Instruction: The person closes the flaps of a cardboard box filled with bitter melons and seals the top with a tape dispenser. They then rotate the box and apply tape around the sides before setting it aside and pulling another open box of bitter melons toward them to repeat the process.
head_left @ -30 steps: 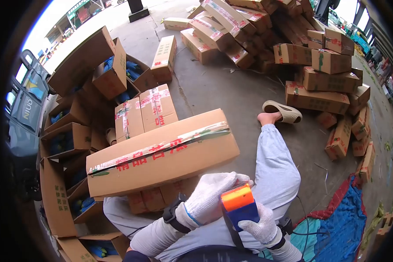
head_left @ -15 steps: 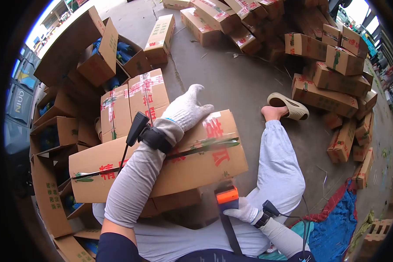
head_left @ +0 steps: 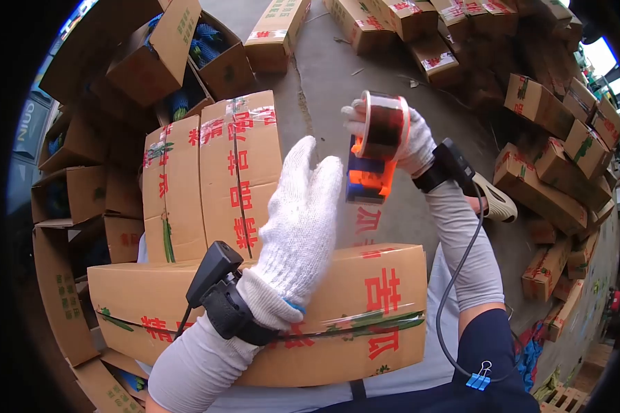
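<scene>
My right hand (head_left: 415,146), in a white knit glove, grips a tape dispenser (head_left: 369,180) with orange and blue parts and a large dark roll of tape. Between the dispenser and the carton hangs what looks like a clear strip with faint red characters. A long brown carton (head_left: 401,310) with red characters and a taped seam lies across my lap. My left hand (head_left: 302,213), gloved too, is held over its top with the fingers stretched out. Whether the palm touches the cardboard cannot be seen. Two taped cartons (head_left: 240,172) stand just beyond.
Open cartons (head_left: 217,51) with blue-wrapped contents crowd the left side. Closed cartons (head_left: 541,175) are piled along the right and at the far end (head_left: 430,58). Grey concrete floor (head_left: 324,82) shows between them. A cable (head_left: 448,303) runs from my right wrist.
My right hand has lifted the tape dispenser from near my lap to beyond the carton's far edge. My left hand has turned, fingers pointing away. The view has shifted closer over the carton.
</scene>
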### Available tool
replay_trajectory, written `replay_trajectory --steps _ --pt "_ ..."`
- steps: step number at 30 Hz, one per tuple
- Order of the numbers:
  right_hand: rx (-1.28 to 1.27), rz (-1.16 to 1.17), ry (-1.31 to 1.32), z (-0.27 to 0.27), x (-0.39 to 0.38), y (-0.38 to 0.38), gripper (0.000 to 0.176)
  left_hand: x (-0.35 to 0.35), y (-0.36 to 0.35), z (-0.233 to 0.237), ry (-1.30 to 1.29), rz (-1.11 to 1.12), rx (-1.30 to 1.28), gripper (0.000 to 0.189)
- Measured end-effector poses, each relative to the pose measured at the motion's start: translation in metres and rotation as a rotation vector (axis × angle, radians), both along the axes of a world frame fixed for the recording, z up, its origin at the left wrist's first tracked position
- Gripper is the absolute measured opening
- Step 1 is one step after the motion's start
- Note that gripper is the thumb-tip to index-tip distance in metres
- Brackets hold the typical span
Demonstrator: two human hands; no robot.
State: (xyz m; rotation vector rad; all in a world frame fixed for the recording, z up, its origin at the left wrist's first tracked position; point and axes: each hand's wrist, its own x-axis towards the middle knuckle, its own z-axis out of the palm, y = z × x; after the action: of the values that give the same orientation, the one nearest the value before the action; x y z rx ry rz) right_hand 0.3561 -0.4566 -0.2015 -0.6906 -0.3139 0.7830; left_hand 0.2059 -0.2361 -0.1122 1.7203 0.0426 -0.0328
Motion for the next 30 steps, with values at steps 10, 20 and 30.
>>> replay_trajectory --steps 10,20,30 --pt "-0.666 -0.251 -1.078 0.124 -0.045 -0.025 0.033 0.017 -0.002 0.024 0.373 -0.334 -0.771 0.048" --pt "-0.214 -0.375 0.219 0.101 -0.181 -0.039 0.048 0.006 -0.003 0.051 -0.472 -0.897 0.778 0.020" --pt "-1.378 -1.089 -0.330 0.052 -0.428 0.005 0.032 -0.081 0.085 0.071 -0.563 -0.640 1.070 0.059"
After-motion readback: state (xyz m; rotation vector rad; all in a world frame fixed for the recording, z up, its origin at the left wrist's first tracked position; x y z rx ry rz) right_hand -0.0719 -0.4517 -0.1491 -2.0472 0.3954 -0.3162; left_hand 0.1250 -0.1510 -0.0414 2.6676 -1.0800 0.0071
